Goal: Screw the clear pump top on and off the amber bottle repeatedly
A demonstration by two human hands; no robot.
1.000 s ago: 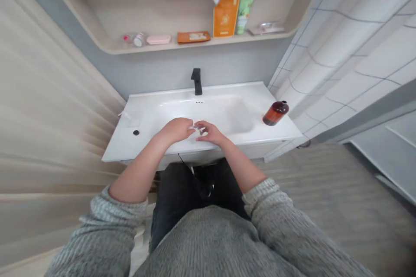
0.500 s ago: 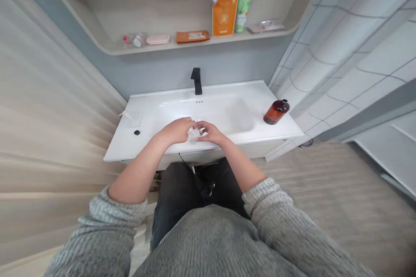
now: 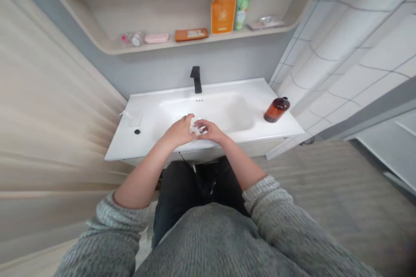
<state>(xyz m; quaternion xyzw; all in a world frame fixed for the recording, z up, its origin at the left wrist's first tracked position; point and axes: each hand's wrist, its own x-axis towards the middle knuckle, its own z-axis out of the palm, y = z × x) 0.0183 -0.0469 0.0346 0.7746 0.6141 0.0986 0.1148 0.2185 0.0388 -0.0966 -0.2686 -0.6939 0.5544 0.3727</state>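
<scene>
Over the near edge of the white sink basin [image 3: 224, 104], my two hands meet around a small, whitish, see-through thing [image 3: 196, 130], whose kind I cannot make out. My right hand [image 3: 208, 131] curves its thumb and fingers around its right side. From the left, my left hand [image 3: 180, 131] has its thumb and fingers on either side of it, spread fairly wide. The fingers hide much of the thing. A brown bottle [image 3: 276, 110] with a dark red-brown body stands on the counter to the right, apart from both hands.
A black faucet [image 3: 196, 80] rises behind the basin. On the left counter are a clear container [image 3: 132, 117] and a small black round piece [image 3: 137, 132]. The shelf above holds an orange pouch [image 3: 223, 11], a green tube [image 3: 243, 6] and an orange packet [image 3: 191, 34]. A curtain [image 3: 48, 95] hangs at left.
The fingers of my left hand have spread and lifted from a closed grip around the whitish thing. My right hand stays nearly in place. The view has shifted slightly.
</scene>
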